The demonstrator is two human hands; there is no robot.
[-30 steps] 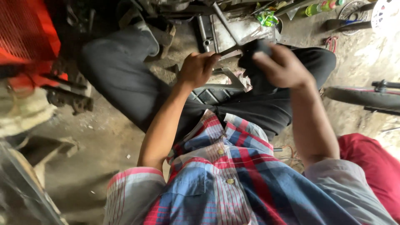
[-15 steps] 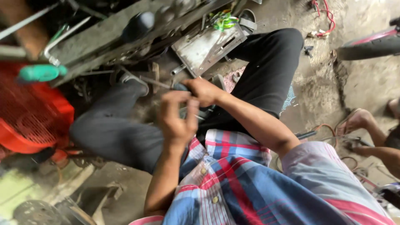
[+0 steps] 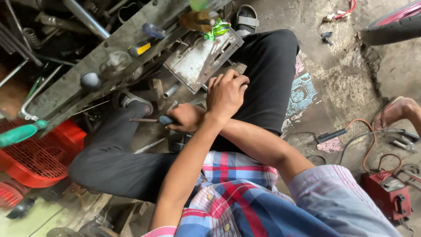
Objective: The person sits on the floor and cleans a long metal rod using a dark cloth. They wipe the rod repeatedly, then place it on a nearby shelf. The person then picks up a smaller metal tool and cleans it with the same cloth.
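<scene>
My arms are crossed over my lap. My right hand (image 3: 187, 117) reaches left and grips a screwdriver (image 3: 158, 120) by its dark handle, the thin shaft pointing left above my black trousers (image 3: 267, 74). My left hand (image 3: 226, 93) lies over the right wrist with its fingers curled, next to the corner of a grey metal tray (image 3: 197, 61). What is under its fingers is hidden. A dark metal part (image 3: 177, 141) sits just below my right hand.
A worn plank (image 3: 109, 66) with small tools on it runs across the upper left. A red crate (image 3: 39, 162) and a green-handled tool (image 3: 19, 134) are at left. At right are a red welding box (image 3: 388, 191), cables (image 3: 372, 136), another person's foot (image 3: 397, 110) and a tyre (image 3: 390, 26).
The view swung and my arms crossed. My left hand moved up and right over my right wrist, and my right hand shifted left and down with the screwdriver.
</scene>
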